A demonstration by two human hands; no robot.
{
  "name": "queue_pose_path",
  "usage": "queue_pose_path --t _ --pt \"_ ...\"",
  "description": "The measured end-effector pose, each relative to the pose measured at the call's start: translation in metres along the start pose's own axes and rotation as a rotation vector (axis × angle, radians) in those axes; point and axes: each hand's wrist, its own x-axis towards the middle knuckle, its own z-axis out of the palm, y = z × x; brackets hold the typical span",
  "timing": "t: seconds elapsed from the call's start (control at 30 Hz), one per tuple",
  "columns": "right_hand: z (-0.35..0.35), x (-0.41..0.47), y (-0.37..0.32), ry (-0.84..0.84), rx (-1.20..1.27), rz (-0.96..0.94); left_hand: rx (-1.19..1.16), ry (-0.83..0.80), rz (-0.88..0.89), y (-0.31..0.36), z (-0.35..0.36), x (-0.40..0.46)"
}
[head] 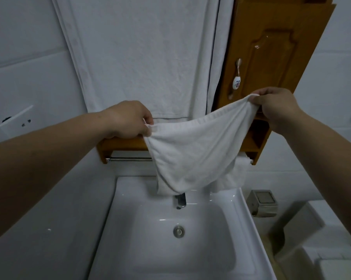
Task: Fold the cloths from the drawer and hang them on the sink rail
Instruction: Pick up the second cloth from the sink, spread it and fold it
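As we stretched the small white terry cloth (pixel 192 150) above the chrome rail (pixel 130 159), our left hand (pixel 128 120) and right hand (pixel 275 106) each pinched an upper corner. That grip, we judged, kept it spread for draping.

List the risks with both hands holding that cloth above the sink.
1. The white cloth sags between left hand and right hand; its low end hangs near the faucet and may get wet.
2. It hides much of the rail, so draping it is partly blind and could disturb the hung cloth.
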Motion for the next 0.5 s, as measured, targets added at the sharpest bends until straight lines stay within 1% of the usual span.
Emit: queue_pose_path --t 0.07,0.2,0.3,0.37,0.43,0.5 --pt "0.000 0.001 0.001 -0.001 0.015 0.009 0.007 0.027 -0.008 0.003 -0.003 0.000" --pt "-0.001 0.002 0.002 -0.004 0.029 0.012 -0.055 0.118 -0.089 0.001 -0.012 0.003" --pt "-0.001 0.004 0.004 -0.018 0.029 0.015 -0.079 0.155 -0.109 -0.003 -0.013 0.006" --pt "-0.001 0.005 0.005 -0.012 0.023 0.016 -0.173 0.130 -0.130 -0.007 -0.014 0.008" --pt "-0.001 0.007 0.006 -0.007 0.023 0.015 -0.353 0.058 -0.161 -0.011 -0.014 0.009" --pt "-0.002 0.008 0.009 -0.007 0.014 0.017 -0.452 0.007 -0.192 -0.014 -0.012 0.010"
